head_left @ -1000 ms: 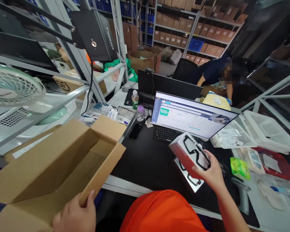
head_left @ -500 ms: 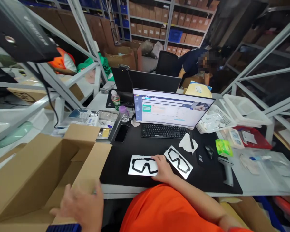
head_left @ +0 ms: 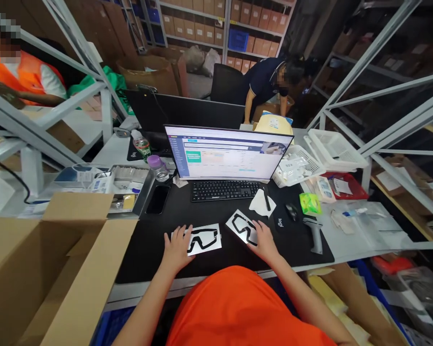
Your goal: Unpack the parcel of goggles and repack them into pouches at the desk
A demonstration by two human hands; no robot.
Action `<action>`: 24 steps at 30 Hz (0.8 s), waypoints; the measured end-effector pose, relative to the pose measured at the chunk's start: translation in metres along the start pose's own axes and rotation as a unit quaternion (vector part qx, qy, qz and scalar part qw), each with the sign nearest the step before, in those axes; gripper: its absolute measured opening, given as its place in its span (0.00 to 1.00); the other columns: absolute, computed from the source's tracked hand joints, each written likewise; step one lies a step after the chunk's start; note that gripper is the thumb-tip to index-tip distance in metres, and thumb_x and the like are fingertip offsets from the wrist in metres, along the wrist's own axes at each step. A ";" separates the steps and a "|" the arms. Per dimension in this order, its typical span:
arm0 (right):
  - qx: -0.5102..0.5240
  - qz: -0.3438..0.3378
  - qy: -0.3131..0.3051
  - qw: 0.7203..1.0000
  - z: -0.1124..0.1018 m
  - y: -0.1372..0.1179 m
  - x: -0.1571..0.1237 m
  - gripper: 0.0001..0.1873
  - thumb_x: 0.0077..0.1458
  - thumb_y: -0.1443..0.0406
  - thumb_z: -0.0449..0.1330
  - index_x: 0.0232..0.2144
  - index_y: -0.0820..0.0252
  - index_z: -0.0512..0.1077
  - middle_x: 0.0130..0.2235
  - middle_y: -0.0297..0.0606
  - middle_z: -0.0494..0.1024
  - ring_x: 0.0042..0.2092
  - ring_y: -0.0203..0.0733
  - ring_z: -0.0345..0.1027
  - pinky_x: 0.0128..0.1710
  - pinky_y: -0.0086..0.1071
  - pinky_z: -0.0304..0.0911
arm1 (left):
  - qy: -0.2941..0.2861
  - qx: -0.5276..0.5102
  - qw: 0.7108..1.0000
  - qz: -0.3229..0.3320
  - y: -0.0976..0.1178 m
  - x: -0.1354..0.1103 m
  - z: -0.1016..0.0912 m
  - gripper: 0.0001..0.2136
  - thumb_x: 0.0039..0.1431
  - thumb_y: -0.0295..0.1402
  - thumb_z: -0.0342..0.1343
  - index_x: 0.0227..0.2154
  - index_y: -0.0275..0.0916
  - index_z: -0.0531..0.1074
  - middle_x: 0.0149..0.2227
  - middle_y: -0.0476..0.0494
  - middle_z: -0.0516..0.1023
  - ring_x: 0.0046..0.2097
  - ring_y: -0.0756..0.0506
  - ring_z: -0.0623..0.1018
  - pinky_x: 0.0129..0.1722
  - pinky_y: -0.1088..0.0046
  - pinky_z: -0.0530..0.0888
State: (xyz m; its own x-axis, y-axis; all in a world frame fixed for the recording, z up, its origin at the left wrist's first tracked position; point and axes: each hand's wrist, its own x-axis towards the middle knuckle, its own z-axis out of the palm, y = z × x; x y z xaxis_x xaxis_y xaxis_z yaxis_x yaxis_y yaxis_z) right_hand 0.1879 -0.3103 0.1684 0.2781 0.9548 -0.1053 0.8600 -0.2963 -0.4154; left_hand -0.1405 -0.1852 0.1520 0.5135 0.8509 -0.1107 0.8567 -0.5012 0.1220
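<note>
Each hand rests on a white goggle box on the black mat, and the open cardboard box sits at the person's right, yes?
No: the head view shows the open cardboard box at the person's left. The left hand does rest on the left goggle box, the right hand on the right goggle box, both on the black mat.

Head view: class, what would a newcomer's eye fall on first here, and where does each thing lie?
Two flat white boxes printed with black goggle outlines lie on the black desk mat: the left hand rests flat on the left box, the right hand on the right box. Behind them stands a lit wide computer monitor, and a large open brown cardboard carton fills the near left.
</note>
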 end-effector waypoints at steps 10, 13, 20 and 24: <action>0.025 0.088 -0.023 0.996 0.025 0.038 -0.010 0.64 0.38 0.68 0.72 0.72 0.63 0.43 0.63 0.57 0.62 0.65 0.66 0.57 0.62 0.53 0.61 | 0.137 -0.014 0.925 -0.355 0.004 -0.048 0.009 0.39 0.56 0.56 0.53 0.62 0.28 0.61 0.52 0.21 0.69 0.52 0.25 0.69 0.43 0.51 0.73; 0.045 0.096 0.003 0.994 0.025 0.037 -0.003 0.63 0.36 0.70 0.70 0.72 0.63 0.45 0.57 0.55 0.65 0.61 0.65 0.61 0.59 0.54 0.64 | 0.155 -0.069 0.889 -0.425 -0.008 -0.058 0.009 0.43 0.56 0.58 0.51 0.64 0.27 0.58 0.57 0.15 0.65 0.55 0.18 0.66 0.44 0.41 0.71; 0.338 0.017 -0.042 0.940 0.020 0.039 -0.004 0.62 0.33 0.53 0.74 0.68 0.60 0.54 0.62 0.53 0.64 0.65 0.61 0.60 0.67 0.53 0.54 | 0.216 -0.340 0.890 -0.211 0.012 -0.048 0.010 0.46 0.51 0.58 0.59 0.65 0.30 0.56 0.62 0.21 0.65 0.64 0.27 0.67 0.64 0.44 0.64; 0.506 -0.104 -0.135 0.845 0.026 0.001 -0.008 0.69 0.32 0.36 0.72 0.70 0.54 0.50 0.70 0.55 0.55 0.71 0.61 0.50 0.70 0.53 0.48 | 0.059 -0.627 0.775 -0.043 0.064 -0.033 -0.001 0.58 0.36 0.62 0.67 0.67 0.37 0.54 0.61 0.24 0.69 0.62 0.29 0.72 0.61 0.47 0.70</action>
State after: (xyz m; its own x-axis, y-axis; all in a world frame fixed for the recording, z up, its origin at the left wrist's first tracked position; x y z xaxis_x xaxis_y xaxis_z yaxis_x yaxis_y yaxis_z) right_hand 0.1756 -0.3171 0.1453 -0.0594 0.9949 -0.0809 0.0327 -0.0791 -0.9963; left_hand -0.1026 -0.2455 0.1649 0.3865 0.9180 -0.0891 0.1282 0.0422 0.9908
